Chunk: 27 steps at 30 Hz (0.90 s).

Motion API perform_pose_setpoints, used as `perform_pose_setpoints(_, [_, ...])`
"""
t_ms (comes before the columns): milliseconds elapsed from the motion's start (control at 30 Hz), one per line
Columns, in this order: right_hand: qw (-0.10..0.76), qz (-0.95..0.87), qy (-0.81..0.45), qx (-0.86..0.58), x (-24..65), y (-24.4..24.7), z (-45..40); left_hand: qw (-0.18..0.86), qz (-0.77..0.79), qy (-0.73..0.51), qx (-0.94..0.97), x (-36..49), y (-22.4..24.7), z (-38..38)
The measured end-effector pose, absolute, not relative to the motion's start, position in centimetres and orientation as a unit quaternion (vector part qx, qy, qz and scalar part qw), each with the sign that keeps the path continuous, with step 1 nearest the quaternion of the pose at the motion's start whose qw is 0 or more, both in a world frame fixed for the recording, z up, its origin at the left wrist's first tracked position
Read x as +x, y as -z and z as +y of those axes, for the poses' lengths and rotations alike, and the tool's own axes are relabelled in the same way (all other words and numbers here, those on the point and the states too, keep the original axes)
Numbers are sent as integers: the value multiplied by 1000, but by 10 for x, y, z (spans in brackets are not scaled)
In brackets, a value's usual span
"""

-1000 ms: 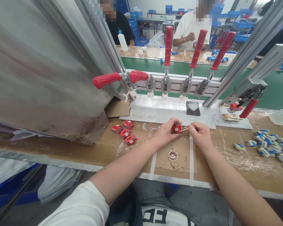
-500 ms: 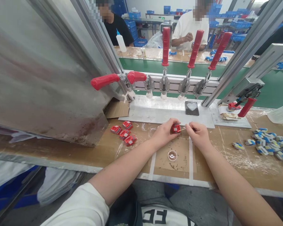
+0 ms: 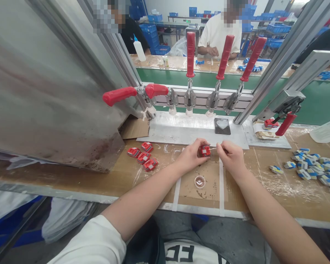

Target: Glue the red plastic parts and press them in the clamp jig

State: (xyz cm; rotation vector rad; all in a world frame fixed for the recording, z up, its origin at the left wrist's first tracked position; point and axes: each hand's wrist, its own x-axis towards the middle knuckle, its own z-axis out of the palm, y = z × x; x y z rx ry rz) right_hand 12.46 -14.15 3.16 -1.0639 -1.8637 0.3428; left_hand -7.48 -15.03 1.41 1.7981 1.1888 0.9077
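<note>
My left hand (image 3: 195, 152) is closed around a small red plastic piece (image 3: 205, 150) with a pale patch on its face. Thumb and fingers grip it from the left. My right hand (image 3: 229, 152) pinches a thin stick (image 3: 213, 148), whose tip reaches the right side of the red piece. Whether the tip touches it I cannot tell. Below both hands a small clear round dish (image 3: 200, 182) sits on a cardboard sheet (image 3: 191, 194) taped to the bench. Several similar red pieces (image 3: 144, 157) lie left of my left forearm.
Toggle clamps with red handles (image 3: 190, 55) line the metal frame behind a metal plate (image 3: 178, 128). A dark block (image 3: 222, 126) rests on that plate. Several blue, yellow and grey pieces (image 3: 310, 165) are heaped at right. A co-worker (image 3: 220, 36) sits across the green belt (image 3: 167, 75).
The red piece has turned slightly in my left hand, and the stick stays at its right side. The camera view has shifted a little. Across the bench, the co-worker's hand has lowered.
</note>
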Motion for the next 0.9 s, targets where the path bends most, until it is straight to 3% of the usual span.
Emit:
perform_pose_setpoints(200, [499, -762, -223, -349, 131, -40, -146, 460, 428, -390, 673, -74, -11, -148])
perform_pose_setpoints(333, [315, -874, -323, -182, 128, -43, -154, 511, 395, -446, 620, -73, -10, -142])
perform_pose_setpoints(467, [176, -934, -264, -162, 116, -42, -162, 572, 347, -491, 558, -73, -11, -138])
perform_pose_setpoints(567, [154, -945, -177, -228, 118, -48, -164, 579, 338, -508, 542, -75, -13, -136])
perform_pose_setpoints(667, [192, -898, -91, -386, 146, -55, -169, 585, 339, -516, 526, -76, -14, -134])
perform_pose_setpoints(800, [271, -711, 32, -648, 228, -46, -191, 606, 332, -507, 516, -76, -12, -131])
perform_pose_setpoints(900, [261, -660, 39, -703, 289, -26, -207, 612, 327, -496, 522, -75, -12, -132])
